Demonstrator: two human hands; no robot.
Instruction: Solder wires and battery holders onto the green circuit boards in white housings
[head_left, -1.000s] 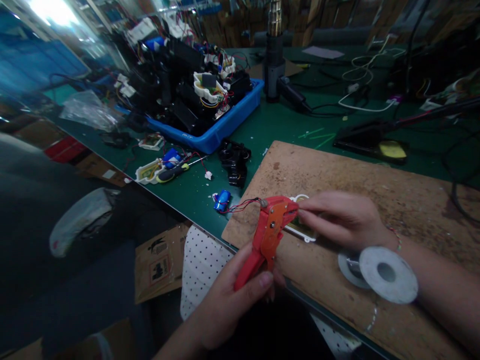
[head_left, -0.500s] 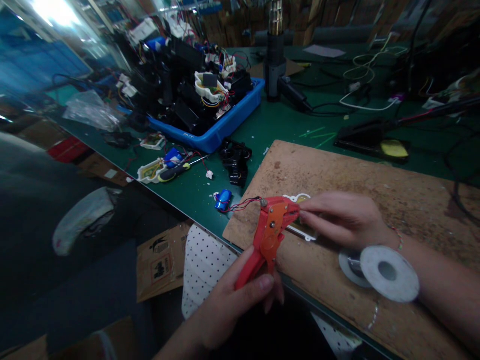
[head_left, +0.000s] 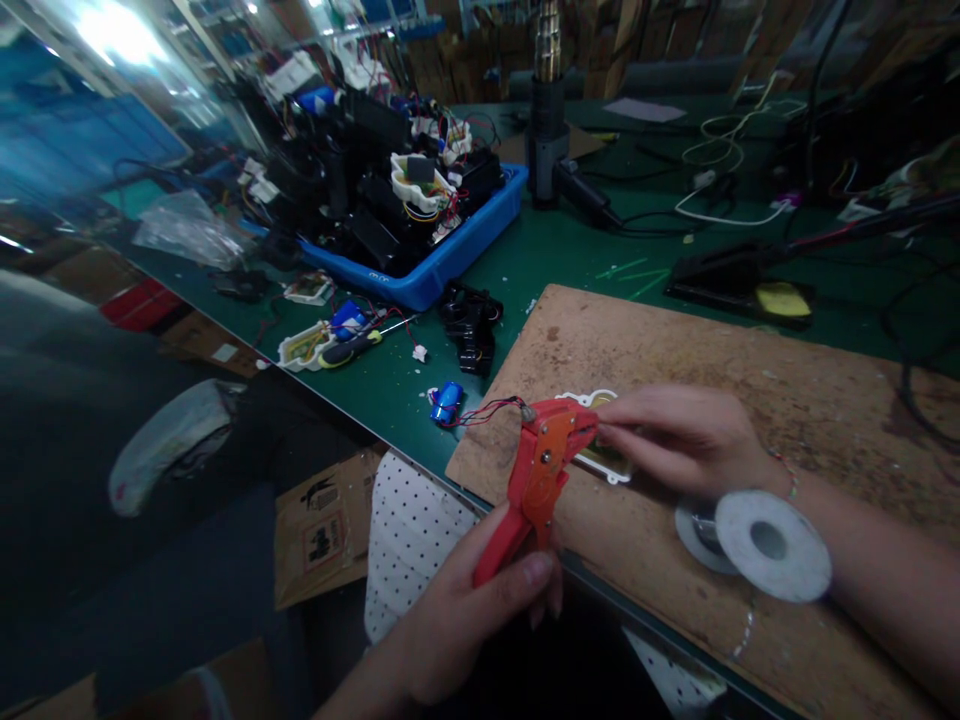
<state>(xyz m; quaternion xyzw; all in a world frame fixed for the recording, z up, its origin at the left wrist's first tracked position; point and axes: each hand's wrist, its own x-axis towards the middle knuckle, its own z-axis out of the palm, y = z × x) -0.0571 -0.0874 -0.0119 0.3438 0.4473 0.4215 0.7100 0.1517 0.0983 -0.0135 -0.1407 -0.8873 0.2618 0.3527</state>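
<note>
My left hand point(head_left: 484, 605) is wrapped round the handles of a red and orange wire stripper point(head_left: 538, 470), held upright over the near edge of the brown board. At the tool's jaws, my right hand point(head_left: 686, 435) pinches with thumb and fingers; what it holds there is too small to make out. Red and black wires run from a blue battery pack point(head_left: 448, 402) to the head of the stripper. Behind the tool and my right fingers lies a white-framed circuit board point(head_left: 611, 472), partly hidden. A solder wire spool point(head_left: 772, 545) stands beside my right wrist.
A blue tray point(head_left: 450, 260) heaped with black housings and wired parts is at the back left. Near it lie a screwdriver point(head_left: 352, 350) and black plastic parts point(head_left: 471, 325). A heat gun point(head_left: 547, 140) stands behind the brown board point(head_left: 675, 345). A soldering iron stand point(head_left: 720, 280) is at right.
The hands and the wire stripper keep nearly the same pose. The whole view has shifted very slightly.
</note>
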